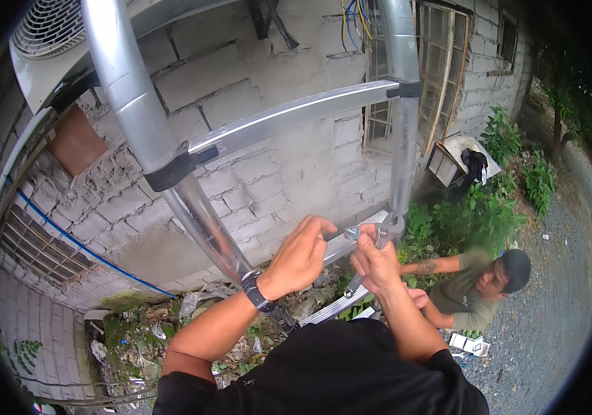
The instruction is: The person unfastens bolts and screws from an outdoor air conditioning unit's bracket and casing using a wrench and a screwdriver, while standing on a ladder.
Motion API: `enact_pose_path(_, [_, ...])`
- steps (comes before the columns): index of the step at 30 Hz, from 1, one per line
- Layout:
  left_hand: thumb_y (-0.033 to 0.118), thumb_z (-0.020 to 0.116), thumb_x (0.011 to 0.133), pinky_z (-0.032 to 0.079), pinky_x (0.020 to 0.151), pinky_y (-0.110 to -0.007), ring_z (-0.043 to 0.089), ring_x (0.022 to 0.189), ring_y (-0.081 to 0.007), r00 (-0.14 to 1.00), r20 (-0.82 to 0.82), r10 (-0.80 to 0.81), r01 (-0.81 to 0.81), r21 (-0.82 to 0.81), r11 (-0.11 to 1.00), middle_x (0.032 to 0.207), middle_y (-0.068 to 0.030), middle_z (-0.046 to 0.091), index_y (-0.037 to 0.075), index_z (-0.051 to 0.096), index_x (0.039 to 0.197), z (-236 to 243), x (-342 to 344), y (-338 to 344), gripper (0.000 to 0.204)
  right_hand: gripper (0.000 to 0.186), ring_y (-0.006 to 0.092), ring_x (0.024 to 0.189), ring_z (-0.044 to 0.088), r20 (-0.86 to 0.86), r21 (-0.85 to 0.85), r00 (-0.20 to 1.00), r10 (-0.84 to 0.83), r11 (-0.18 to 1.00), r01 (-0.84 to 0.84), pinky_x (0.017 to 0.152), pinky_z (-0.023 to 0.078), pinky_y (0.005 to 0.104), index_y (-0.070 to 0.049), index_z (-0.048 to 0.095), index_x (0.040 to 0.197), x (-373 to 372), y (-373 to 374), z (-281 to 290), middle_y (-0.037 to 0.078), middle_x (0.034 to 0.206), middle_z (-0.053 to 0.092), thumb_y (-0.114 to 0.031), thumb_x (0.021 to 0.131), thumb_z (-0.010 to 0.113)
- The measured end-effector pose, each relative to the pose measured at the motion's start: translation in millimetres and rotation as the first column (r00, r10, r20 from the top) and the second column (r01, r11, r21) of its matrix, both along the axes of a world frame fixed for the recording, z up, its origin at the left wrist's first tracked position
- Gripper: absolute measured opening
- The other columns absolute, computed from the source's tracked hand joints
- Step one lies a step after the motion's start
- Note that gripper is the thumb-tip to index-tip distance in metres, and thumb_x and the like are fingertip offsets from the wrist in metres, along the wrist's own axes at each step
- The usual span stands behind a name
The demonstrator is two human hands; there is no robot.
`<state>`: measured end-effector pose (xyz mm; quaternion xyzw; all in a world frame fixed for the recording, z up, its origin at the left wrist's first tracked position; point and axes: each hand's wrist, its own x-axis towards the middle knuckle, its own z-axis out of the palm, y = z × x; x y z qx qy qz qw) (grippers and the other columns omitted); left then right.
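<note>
A small metal fitting [352, 232], silvery and rounded, sits pinched between the fingertips of both hands, right in front of the person's chest and against a lower rung [341, 243] of the aluminium ladder [137, 104]. The left hand [301, 256], a black watch [256, 290] on its wrist, curls its thumb and fingers over the piece from the left. The right hand [377, 261] closes on it from the right and also seems to grip a grey tool [386, 232], likely a wrench, though its head is partly hidden by the fingers. Holding the piece from both sides probably steadies it while standing high on the rungs, with the body leaning in toward the rails for balance.

Beyond the hands and above them, another rung [296, 114] crosses between the two rails, locked with black collars [175, 168]. Behind the ladder stands a rough block wall [268, 173]; up and to the left of the hands hangs a white air-conditioner unit [47, 41], with a blue pipe [81, 242] running down the wall below it.

Below and to the right of the hands, a person in a dark cap [517, 266] stands on the gravel [551, 311], one hand reaching to the ladder's foot, seemingly bracing it. By that person's feet lie small white boxes [468, 344]; their print is too small to make out. Green plants [482, 214] edge the wall.
</note>
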<state>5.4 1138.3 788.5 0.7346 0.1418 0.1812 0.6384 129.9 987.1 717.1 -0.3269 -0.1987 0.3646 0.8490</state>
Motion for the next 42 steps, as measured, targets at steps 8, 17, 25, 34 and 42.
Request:
enact_pose_path(8, [0.014, 0.063, 0.083, 0.054, 0.067, -0.038, 0.062, 0.082, -0.0223, 0.998, -0.065, -0.001, 0.064, 0.993, -0.099, 0.087, -0.0053, 0.056, 0.005, 0.056, 0.11, 30.8, 3.3, -1.8, 0.029, 0.025, 0.0037, 0.042, 0.032, 0.104, -0.011, 0.994, -0.038, 0.999, 0.039, 0.039, 0.028, 0.022, -0.006, 0.059, 0.114, 1.3, -14.7, -4.5, -0.005, 0.067, 0.051, -0.019, 0.097, 0.072])
enact_pose_path(17, [0.009, 0.063, 0.086, 0.058, 0.068, -0.035, 0.069, 0.085, -0.0258, 0.98, 0.038, -0.197, -0.007, 0.987, 0.158, 0.09, -0.0097, 0.064, 0.002, 0.056, 0.11, 37.4, 13.0, -2.5, 0.026, 0.026, 0.0038, 0.042, 0.032, 0.108, -0.039, 0.991, -0.075, 0.996, 0.079, 0.039, 0.028, 0.0217, -0.004, 0.058, 0.115, -0.6, -18.1, -3.9, -0.005, 0.065, 0.05, -0.018, 0.097, 0.072])
enact_pose_path(25, [0.012, 0.056, 0.104, 0.055, 0.066, -0.034, 0.073, 0.075, -0.0256, 0.957, -0.249, -0.15, 0.279, 0.648, 0.709, 0.087, -0.0131, 0.072, 0.0, 0.054, 0.112, 37.2, 3.3, -10.3, 0.015, 0.027, 0.0041, 0.045, 0.041, 0.184, -0.049, 0.979, -0.084, 0.994, 0.095, 0.04, 0.029, 0.0208, 0.001, 0.059, 0.114, -2.7, -19.8, 8.9, 0.003, 0.079, 0.065, -0.013, 0.096, 0.073])
enact_pose_path(34, [0.016, 0.065, 0.101, 0.051, 0.066, -0.026, 0.064, 0.08, -0.0129, 0.951, 0.306, -0.046, -0.143, 0.567, 0.811, 0.096, -0.007, 0.061, 0.002, 0.071, 0.119, -5.3, 8.1, -28.5, 0.024, 0.03, 0.0058, 0.078, 0.058, 0.232, -0.085, 0.969, -0.084, 0.991, 0.107, 0.064, 0.044, 0.0204, 0.001, 0.061, 0.115, -8.0, -23.5, 11.3, 0.004, 0.095, 0.069, -0.015, 0.094, 0.076])
enact_pose_path(42, [0.001, 0.073, 0.092, 0.058, 0.078, -0.027, 0.07, 0.089, -0.0145, 0.94, 0.328, 0.089, -0.153, 0.177, 0.972, 0.099, -0.0075, 0.066, -0.003, 0.068, 0.105, -10.8, 6.4, -42.9, 0.014, 0.031, 0.0107, 0.094, 0.065, 0.355, -0.11, 0.923, -0.152, 0.973, 0.203, 0.081, 0.051, 0.0253, 0.002, 0.063, 0.116, -9.6, -25.2, 16.8, 0.008, 0.103, 0.069, -0.015, 0.093, 0.077])
